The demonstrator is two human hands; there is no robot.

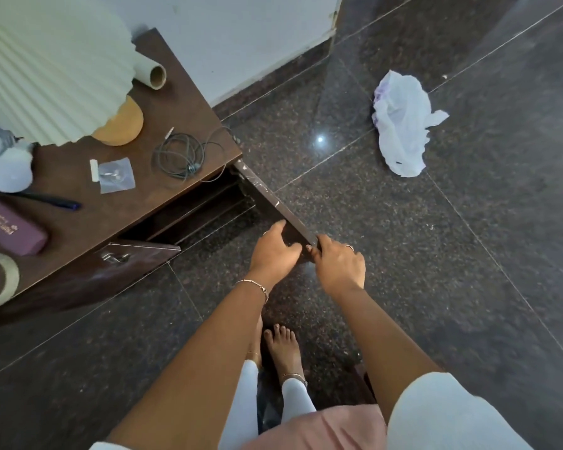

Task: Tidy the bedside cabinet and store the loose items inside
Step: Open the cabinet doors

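Dark, scuffed cabinet door (pixel 264 193) stands open; left hand (pixel 273 254) and right hand (pixel 338 267) grip it.

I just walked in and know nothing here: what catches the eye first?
Both hands meet at the centre: the left hand and right hand grip the end of the open cabinet door, swung out over the dark floor. Upper left, a big pleated lampshade looms over the cabinet top, littered with a coiled cable, a pen and a tape roll. A crumpled white plastic bag lies on the floor, upper right.
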